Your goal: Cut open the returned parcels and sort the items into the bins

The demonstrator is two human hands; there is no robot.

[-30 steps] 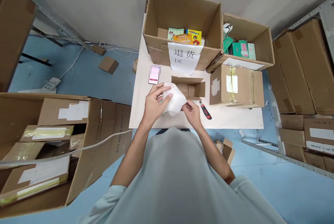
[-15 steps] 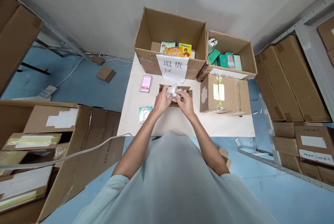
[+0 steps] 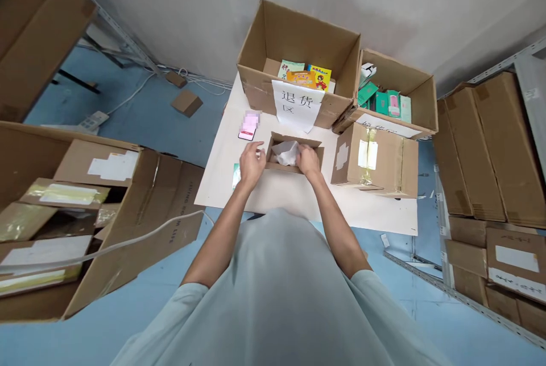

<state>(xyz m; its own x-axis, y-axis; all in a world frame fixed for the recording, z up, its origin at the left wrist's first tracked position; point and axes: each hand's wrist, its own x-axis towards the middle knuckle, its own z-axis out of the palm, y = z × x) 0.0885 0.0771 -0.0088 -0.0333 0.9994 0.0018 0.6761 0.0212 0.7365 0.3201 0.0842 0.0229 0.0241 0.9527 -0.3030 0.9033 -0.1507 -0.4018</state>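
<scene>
A small open cardboard box point(image 3: 294, 169) stands on the white table, with crumpled white wrapping point(image 3: 285, 152), paper or thin plastic, inside it. My right hand point(image 3: 309, 160) reaches over the box's right side, its curled fingers gripping the edge of the wrapping. Just left of the box, my left hand point(image 3: 252, 163) is held with fingers bent and apart, nothing in them. A green-and-white booklet or packet point(image 3: 236, 176) lies partly hidden behind my left hand. Farther back on the table is a phone point(image 3: 249, 125) with a pink, blurred screen.
Behind stands a large carton point(image 3: 251, 93) holding colourful booklets, with a Chinese sign on its front. Beside it, another carton point(image 3: 420, 104) holds green packages. A taped box point(image 3: 384, 161) sits at the table's right. A big carton of parcels point(image 3: 170, 212) is at left, and a cable point(image 3: 140, 245) crosses it.
My left hand has let go of the white wrapping and moved left, out of the box. The wrapping now lies lower in the box, with my right hand at its right side. The view has shifted.
</scene>
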